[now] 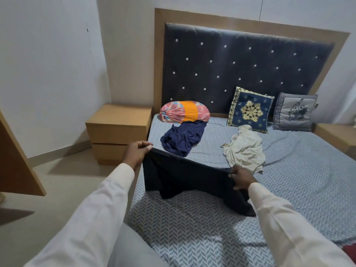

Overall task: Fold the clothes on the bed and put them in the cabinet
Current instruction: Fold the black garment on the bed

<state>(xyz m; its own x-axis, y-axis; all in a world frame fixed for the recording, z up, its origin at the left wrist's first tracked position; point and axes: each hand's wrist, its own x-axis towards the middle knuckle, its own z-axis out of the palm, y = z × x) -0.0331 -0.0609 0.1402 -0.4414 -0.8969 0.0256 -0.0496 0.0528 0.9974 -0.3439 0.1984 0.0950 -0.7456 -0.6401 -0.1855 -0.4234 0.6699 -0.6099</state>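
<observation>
I hold a dark navy garment [185, 178] stretched above the near left part of the bed [298, 185]. My left hand [137, 153] pinches its upper left corner. My right hand [241, 177] grips its upper right edge, and the cloth hangs down from both onto the sheet. A crumpled blue garment [183, 138] lies farther up the bed on the left. A crumpled cream garment [245, 148] lies to its right, in the middle of the bed.
A pink and orange bolster [185, 112] and two cushions [250, 109] [294, 114] lean against the dark padded headboard [240, 64]. A wooden nightstand [117, 130] stands left of the bed. A wooden panel [15, 170] is at the far left edge.
</observation>
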